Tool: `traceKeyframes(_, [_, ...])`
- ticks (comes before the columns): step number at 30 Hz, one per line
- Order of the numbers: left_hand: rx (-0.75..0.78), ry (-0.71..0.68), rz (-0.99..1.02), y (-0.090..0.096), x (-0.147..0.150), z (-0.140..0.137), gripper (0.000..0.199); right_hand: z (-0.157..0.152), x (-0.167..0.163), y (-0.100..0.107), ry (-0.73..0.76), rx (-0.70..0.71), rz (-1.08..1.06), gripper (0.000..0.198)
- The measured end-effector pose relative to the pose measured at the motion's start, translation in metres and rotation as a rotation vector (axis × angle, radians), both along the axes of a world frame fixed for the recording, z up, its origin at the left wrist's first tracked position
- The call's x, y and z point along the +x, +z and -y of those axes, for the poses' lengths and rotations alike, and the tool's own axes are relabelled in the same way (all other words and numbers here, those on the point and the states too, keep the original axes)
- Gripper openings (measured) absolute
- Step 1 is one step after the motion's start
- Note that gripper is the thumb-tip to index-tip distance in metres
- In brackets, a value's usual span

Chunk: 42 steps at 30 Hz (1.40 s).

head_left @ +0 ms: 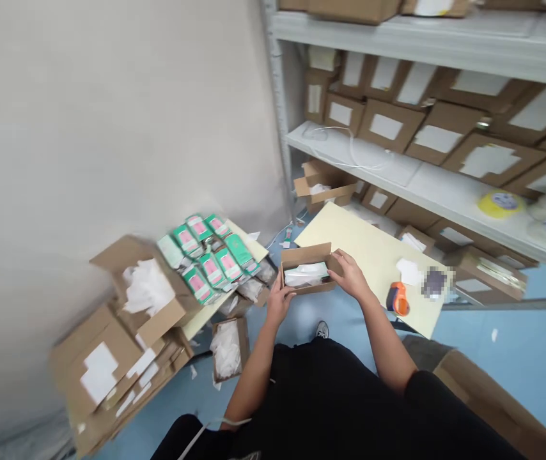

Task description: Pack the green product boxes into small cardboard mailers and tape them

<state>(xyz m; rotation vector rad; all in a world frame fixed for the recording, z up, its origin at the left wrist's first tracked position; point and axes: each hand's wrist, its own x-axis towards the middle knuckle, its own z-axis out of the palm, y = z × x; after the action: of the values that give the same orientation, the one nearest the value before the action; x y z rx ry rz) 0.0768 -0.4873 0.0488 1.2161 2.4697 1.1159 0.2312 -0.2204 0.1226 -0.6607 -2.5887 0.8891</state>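
Between my hands is a small open cardboard box point(307, 254), held up in front of my body. Inside it lies a plastic-wrapped packet point(305, 275), whitish with a bit of green. My left hand point(279, 300) grips the box's left end, with its thumb at the near side. At the right end, my right hand point(347, 273) holds the box, fingers on the corner and thumb toward the near edge. The undersides of both hands' grips are hidden.
Several green and pink packets point(214, 268) cover a table at left, near an open carton point(155, 326). On the pale yellow table point(350, 236) at right sits an orange and blue tape dispenser point(398, 299). Shelves point(397, 167) hold cartons and tape rolls point(500, 203).
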Motion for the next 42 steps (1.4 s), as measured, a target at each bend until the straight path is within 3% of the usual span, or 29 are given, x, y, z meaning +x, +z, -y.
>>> traceKeyframes(5, [-0.06,-0.178,0.046,0.005,0.006,-0.093,0.015,-0.057,0.061,0.0,-0.237,-0.069,-0.024,0.062])
traceKeyframes(12, [-0.089,-0.373,0.139,-0.011,-0.008,-0.185,0.017,-0.082,0.102,-0.011,-0.482,-0.157,0.029,0.068])
traceKeyframes(18, [-0.121,-0.543,0.229,-0.042,-0.04,-0.271,0.02,-0.097,0.095,-0.009,-0.667,-0.182,0.106,0.069])
traceKeyframes(25, [-0.167,-0.721,0.207,-0.073,-0.084,-0.367,0.02,-0.112,0.052,-0.003,-0.726,-0.15,0.175,0.065])
traceKeyframes(28, [-0.2,-0.702,0.217,-0.084,-0.101,-0.38,0.049,-0.114,0.035,-0.003,-0.729,-0.175,0.212,0.065])
traceKeyframes(31, [-0.281,-0.483,0.303,-0.092,-0.12,-0.377,0.086,-0.114,0.026,-0.006,-0.752,-0.204,0.242,0.065])
traceKeyframes(32, [-0.327,-0.395,0.353,-0.094,-0.125,-0.376,0.088,-0.113,0.025,-0.008,-0.768,-0.207,0.25,0.065])
traceKeyframes(34, [-0.394,-0.318,0.464,-0.096,-0.134,-0.373,0.071,-0.112,0.026,-0.014,-0.815,-0.202,0.263,0.064])
traceKeyframes(36, [-0.371,-0.375,0.522,-0.097,-0.136,-0.373,0.049,-0.111,0.029,-0.023,-0.876,-0.203,0.274,0.063])
traceKeyframes(38, [-0.3,-0.5,0.496,-0.095,-0.134,-0.375,0.043,-0.109,0.035,-0.035,-0.951,-0.225,0.291,0.061])
traceKeyframes(42, [-0.325,-0.838,0.319,-0.092,-0.122,-0.375,0.078,-0.105,0.044,-0.066,-1.091,-0.303,0.317,0.063])
